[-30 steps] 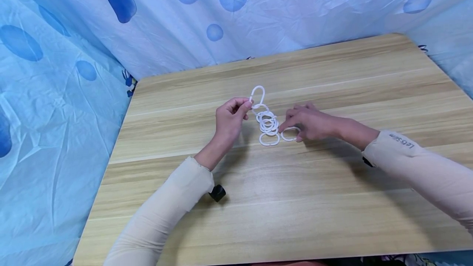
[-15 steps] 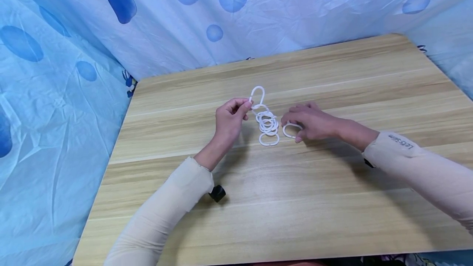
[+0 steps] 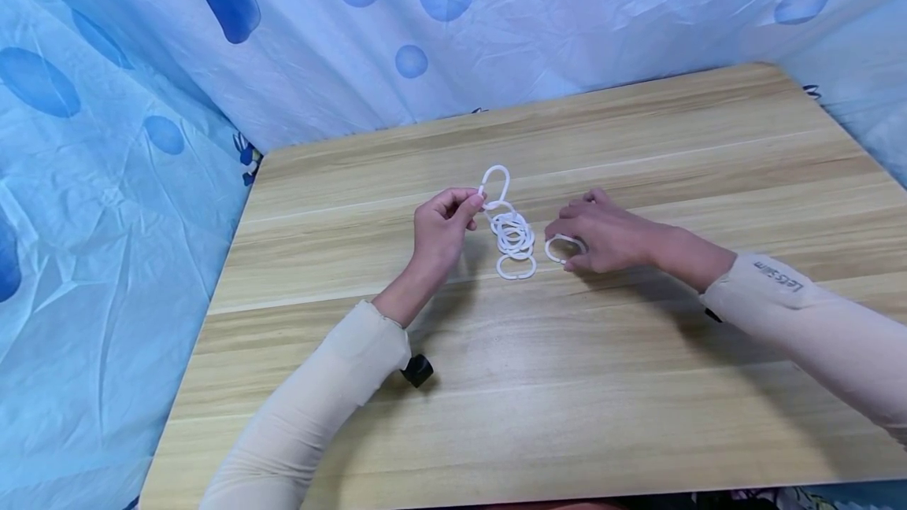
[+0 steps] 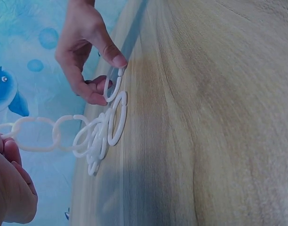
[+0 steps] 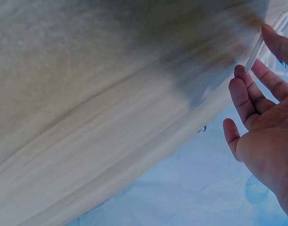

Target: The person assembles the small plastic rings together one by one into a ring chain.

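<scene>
My left hand [image 3: 441,233] pinches the top link of a chain of white plastic rings [image 3: 514,253] between thumb and forefinger. The chain hangs down into an overlapping pile on the table, and its last ring lies flat at the near end. Each ring is oval with a small slit, like a shower curtain ring. Just right of the pile, my right hand [image 3: 598,233] holds a single white ring [image 4: 119,84] low over the wood, thumb on one end and fingers on the other. In the right wrist view this ring [image 5: 254,52] appears edge-on between thumb and fingertips.
Both hands work over a wood-grain table [image 3: 510,400]. Behind it and at its left hangs a blue sheet [image 3: 298,61] with printed drops. A small black device [image 3: 416,371] sticks out from the left sleeve.
My right hand has moved slightly right, drawing the single ring away from the pile, so a gap now shows between them. My left hand and the chain have stayed put.
</scene>
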Demonstrator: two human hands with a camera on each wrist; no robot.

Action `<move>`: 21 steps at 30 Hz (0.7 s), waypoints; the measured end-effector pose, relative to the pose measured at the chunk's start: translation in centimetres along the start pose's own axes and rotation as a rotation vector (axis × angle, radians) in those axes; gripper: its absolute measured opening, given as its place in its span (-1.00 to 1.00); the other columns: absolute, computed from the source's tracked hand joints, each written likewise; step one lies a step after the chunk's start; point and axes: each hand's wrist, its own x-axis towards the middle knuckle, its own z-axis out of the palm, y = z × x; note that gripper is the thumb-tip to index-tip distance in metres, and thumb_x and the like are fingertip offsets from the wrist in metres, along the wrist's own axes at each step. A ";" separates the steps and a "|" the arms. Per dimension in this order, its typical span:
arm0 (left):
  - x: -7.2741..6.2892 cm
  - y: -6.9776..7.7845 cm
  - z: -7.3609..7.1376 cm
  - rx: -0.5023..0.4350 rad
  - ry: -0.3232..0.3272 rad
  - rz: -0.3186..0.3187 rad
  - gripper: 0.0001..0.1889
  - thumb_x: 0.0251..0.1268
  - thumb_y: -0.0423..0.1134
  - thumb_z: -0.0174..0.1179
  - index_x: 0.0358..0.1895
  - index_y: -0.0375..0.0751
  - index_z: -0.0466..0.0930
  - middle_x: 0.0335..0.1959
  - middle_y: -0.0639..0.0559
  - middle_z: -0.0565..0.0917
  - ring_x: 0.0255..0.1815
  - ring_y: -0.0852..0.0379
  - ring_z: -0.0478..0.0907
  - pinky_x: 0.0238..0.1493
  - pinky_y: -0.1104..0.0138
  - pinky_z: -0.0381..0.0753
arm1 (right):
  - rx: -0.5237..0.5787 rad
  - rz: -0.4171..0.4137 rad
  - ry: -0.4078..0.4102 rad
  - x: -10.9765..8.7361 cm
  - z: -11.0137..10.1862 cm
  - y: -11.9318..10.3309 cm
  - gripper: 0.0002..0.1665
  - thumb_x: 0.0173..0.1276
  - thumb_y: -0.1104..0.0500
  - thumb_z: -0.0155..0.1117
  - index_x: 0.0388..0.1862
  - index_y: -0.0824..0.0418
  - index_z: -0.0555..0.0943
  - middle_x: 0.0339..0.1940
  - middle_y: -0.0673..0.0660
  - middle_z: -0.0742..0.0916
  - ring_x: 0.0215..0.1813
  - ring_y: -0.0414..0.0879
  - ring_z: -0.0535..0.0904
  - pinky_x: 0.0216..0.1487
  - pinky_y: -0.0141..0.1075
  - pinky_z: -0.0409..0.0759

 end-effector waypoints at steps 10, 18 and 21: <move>0.0 0.0 0.1 0.002 -0.034 -0.027 -0.82 0.29 -0.23 0.27 -0.20 -0.29 0.68 -0.34 -0.07 0.69 -0.49 0.19 0.48 -0.43 0.47 0.51 | 0.078 0.065 0.126 0.4 -1.7 0.5 -0.49 -0.05 0.06 0.56 -0.08 0.16 0.65 -0.48 -0.04 0.54 -0.34 -0.13 0.39 -0.01 -0.06 0.18; -0.1 -0.1 0.1 -0.001 -0.046 -0.045 -0.79 0.27 -0.22 0.28 -0.18 -0.31 0.68 -0.34 -0.07 0.69 -0.51 0.21 0.49 -0.40 0.41 0.55 | 0.104 0.070 0.255 0.6 -2.8 1.0 -0.55 0.00 0.10 0.55 -0.11 0.18 0.65 -0.49 -0.04 0.51 -0.33 -0.05 0.42 -0.02 0.00 0.18; -0.2 -0.1 0.2 -0.001 -0.048 -0.051 -0.80 0.27 -0.23 0.28 -0.18 -0.32 0.68 -0.32 -0.11 0.69 -0.52 0.21 0.48 -0.42 0.44 0.53 | 0.117 0.076 0.290 0.7 -2.9 1.1 -0.54 0.00 0.11 0.55 -0.10 0.20 0.65 -0.49 -0.03 0.52 -0.33 -0.03 0.42 -0.03 0.01 0.17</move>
